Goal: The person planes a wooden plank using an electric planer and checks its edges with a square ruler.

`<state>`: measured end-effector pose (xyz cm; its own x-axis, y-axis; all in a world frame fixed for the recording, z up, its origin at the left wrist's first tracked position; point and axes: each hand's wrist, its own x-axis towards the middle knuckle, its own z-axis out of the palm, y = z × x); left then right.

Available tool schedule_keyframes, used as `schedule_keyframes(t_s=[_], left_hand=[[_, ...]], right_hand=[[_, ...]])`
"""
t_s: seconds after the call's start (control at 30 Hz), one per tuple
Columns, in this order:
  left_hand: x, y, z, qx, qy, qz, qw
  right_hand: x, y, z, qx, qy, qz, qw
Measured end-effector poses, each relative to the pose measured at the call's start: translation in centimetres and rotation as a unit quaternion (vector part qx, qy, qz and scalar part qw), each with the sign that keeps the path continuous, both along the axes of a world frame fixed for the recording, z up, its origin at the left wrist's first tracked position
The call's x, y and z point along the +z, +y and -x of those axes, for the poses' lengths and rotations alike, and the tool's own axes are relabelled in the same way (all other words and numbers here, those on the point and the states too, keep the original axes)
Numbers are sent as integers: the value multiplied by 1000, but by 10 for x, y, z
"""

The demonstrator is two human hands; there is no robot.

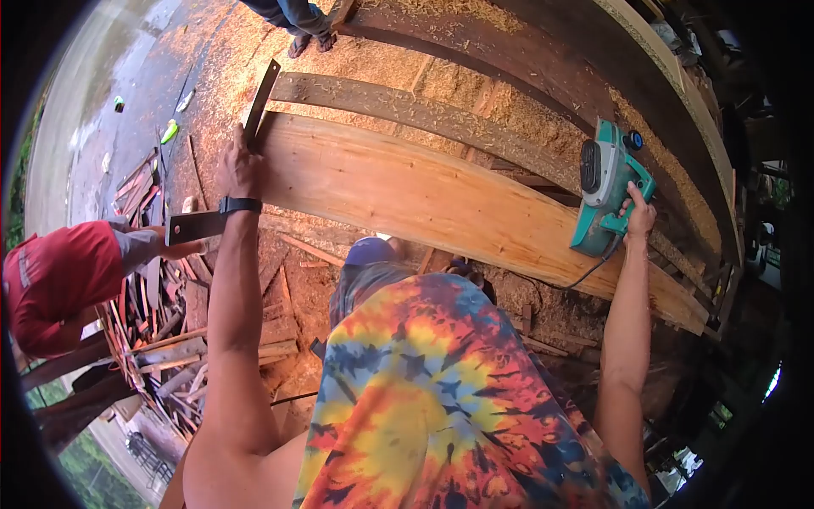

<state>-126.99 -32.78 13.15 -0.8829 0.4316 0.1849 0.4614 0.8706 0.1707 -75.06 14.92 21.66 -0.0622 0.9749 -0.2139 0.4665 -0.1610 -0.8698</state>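
My right hand (638,216) is wrapped round the rear handle of a teal electric planer (604,182). The planer stands on the right part of a long, pale wooden plank (398,182), its dark cord running down over the plank's near edge. At the plank's left end my left hand (241,170) closes on a dark flat bar (261,102) with a hole near its tip. A similar dark flat piece (193,227) sticks out left beneath my wrist; whether the two join is hidden by my hand and forearm.
Dark beams (365,95) lie beyond the plank among wood shavings (449,81). A person in a red shirt (68,280) bends at the left near scrap wood (170,356). Another person's feet (312,44) show at the top. Someone in a blue cap (370,251) is close below the plank.
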Motion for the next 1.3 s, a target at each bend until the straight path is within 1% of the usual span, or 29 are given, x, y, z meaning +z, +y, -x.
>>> schedule_keyframes(t_s=[0.1,0.23,0.3,0.37,0.47,0.57,0.6,0.67,0.7,0.77,0.8,0.83,0.87,0.9,0.97,1.03,1.1,1.13,1.17,1.23,1.27,1.3], left_hand=[[-5,9,-16,-17,-3,3,1000],[-10,30,-59,-59,1,-2,998],[-2,45,-88,-91,-12,8,996],[1,59,-121,-144,-6,-20,989],[3,78,-168,-221,-54,-53,972],[8,98,-217,-293,-130,-47,946],[11,104,-232,-306,-172,-59,935],[14,118,-258,-321,-228,-111,912],[15,123,-268,-325,-256,-132,901],[18,131,-280,-271,-392,-199,857],[17,133,-286,-242,-431,-231,838],[29,142,-289,-239,-490,-234,805],[23,142,-290,-236,-472,-215,822],[8,143,-293,-238,-454,-251,821],[10,147,-302,-158,-528,-259,793],[2,153,-310,-160,-522,-260,797],[13,159,-324,-150,-515,-253,805],[21,165,-333,-157,-488,-212,832],[28,169,-339,-155,-459,-167,859],[13,174,-361,-126,-415,-263,862],[22,180,-369,-111,-400,-213,884],[31,185,-374,-96,-387,-160,903]], right_hand=[[1,-2,2,-6,10,1,1000],[-1,1,-1,-2,10,-1,1000],[0,0,0,2,10,2,1000],[3,-3,2,1,13,5,1000],[-1,0,-1,-4,15,7,1000],[-8,6,-8,-2,6,3,1000],[-10,6,-8,-12,3,2,1000],[-14,5,-10,6,23,-13,1000],[-5,0,-7,12,9,-12,1000],[-10,0,-9,41,41,-10,998],[-14,1,-9,33,46,14,998],[-14,0,-8,39,57,18,997],[-26,6,-11,40,89,10,995],[-22,4,-12,60,120,13,991],[-26,5,-14,79,167,15,983],[-18,4,-17,132,211,56,967],[-14,5,-23,153,235,68,958],[-15,6,-23,173,250,82,949],[-19,10,-26,192,241,102,946],[-20,13,-28,220,261,112,933],[-14,11,-28,221,286,121,925],[-19,15,-29,228,274,130,925]])
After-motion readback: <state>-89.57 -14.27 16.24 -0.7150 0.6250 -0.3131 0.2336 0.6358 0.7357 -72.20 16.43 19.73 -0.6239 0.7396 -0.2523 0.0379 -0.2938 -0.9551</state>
